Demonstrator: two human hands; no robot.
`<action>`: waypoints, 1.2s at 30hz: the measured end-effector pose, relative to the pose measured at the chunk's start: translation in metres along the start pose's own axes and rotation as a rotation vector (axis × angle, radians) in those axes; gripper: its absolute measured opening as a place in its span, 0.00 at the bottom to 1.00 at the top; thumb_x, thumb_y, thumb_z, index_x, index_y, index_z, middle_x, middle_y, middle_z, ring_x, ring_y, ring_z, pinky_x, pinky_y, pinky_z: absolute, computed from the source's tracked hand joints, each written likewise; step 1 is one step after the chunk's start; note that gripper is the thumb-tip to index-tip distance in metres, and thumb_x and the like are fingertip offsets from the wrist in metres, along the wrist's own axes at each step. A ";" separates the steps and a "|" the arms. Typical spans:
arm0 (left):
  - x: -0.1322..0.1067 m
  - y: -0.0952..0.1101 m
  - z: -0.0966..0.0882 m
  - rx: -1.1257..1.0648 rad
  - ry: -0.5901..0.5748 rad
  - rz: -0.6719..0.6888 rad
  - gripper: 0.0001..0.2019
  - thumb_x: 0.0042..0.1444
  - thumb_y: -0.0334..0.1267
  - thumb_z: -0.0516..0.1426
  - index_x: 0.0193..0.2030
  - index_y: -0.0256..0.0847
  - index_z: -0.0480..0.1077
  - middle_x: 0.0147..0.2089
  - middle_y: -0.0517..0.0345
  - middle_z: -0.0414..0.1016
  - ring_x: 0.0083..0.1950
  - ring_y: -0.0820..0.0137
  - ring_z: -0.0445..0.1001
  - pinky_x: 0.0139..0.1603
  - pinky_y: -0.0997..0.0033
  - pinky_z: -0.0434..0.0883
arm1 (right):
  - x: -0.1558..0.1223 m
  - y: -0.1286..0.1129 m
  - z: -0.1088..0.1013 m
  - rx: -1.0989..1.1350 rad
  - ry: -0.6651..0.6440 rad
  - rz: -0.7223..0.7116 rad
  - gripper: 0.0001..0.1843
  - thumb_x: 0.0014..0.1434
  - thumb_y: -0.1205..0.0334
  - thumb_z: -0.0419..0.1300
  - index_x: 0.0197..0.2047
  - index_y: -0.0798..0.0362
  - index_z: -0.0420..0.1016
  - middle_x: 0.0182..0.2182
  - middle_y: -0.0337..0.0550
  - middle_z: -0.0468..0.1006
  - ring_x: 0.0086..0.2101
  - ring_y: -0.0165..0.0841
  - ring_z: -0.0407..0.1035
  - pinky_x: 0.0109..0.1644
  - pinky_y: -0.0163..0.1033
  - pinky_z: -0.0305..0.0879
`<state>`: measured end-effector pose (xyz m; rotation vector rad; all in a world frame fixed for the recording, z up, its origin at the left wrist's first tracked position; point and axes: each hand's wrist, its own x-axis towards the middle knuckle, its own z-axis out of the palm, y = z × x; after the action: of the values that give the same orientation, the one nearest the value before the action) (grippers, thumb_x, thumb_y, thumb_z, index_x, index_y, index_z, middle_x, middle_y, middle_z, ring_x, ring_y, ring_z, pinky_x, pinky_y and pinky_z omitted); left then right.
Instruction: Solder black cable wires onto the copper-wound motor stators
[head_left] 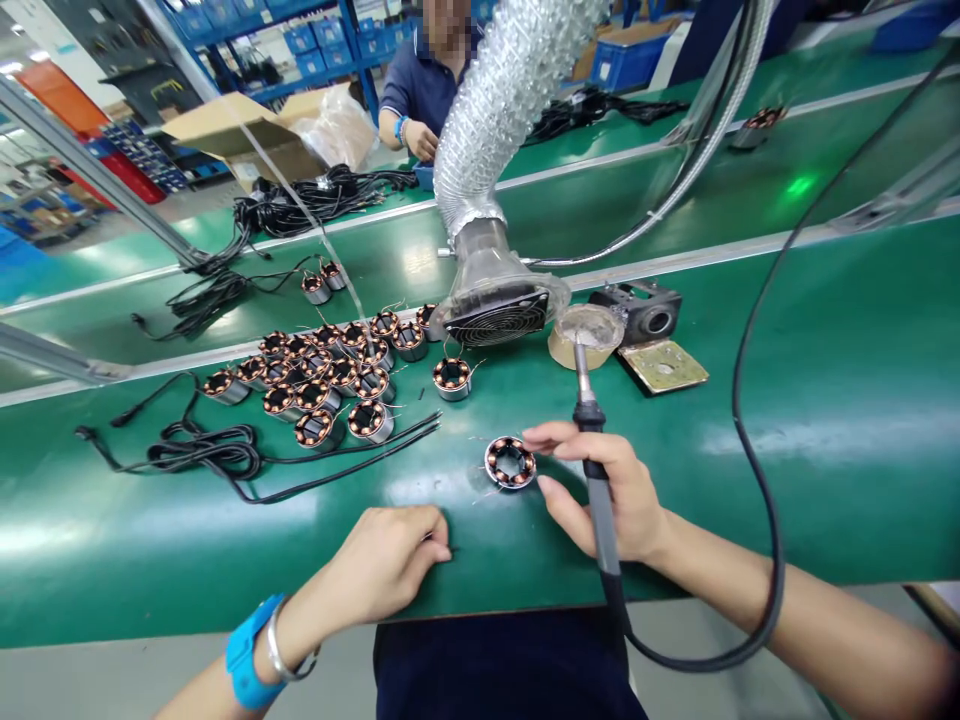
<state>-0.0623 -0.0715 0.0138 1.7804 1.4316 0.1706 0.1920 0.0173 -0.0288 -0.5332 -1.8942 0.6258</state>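
Observation:
My right hand (607,490) is closed around a soldering iron (592,450), whose tip points up and away toward a round tin (589,335). The thumb and forefinger reach toward a copper-wound stator (510,462) lying flat on the green belt (825,420), just left of the hand. My left hand (386,560) rests near the belt's front edge with its fingers curled; a thin dark wire end seems pinched at the fingertips, too small to name. A blue band and a metal bracelet sit on that wrist.
Several more stators (322,375) lie clustered at the left, one alone (452,378) nearer the centre. Black cables (217,455) lie coiled at the left. A fume-extractor hose with fan mouth (495,300) hangs over the belt. Another person (420,90) works across the line.

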 end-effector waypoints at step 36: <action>0.074 0.019 0.000 0.061 0.330 0.101 0.36 0.48 0.48 0.63 0.63 0.38 0.63 0.22 0.70 0.58 0.24 0.70 0.64 0.27 0.72 0.59 | -0.045 -0.016 0.011 -0.496 0.136 -0.086 0.17 0.55 0.76 0.64 0.45 0.49 0.71 0.35 0.45 0.83 0.35 0.36 0.80 0.40 0.39 0.81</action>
<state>-0.0230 -0.0083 -0.0012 1.9413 1.5888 0.4980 0.1972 -0.0249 -0.0538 -0.7814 -1.9296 0.0516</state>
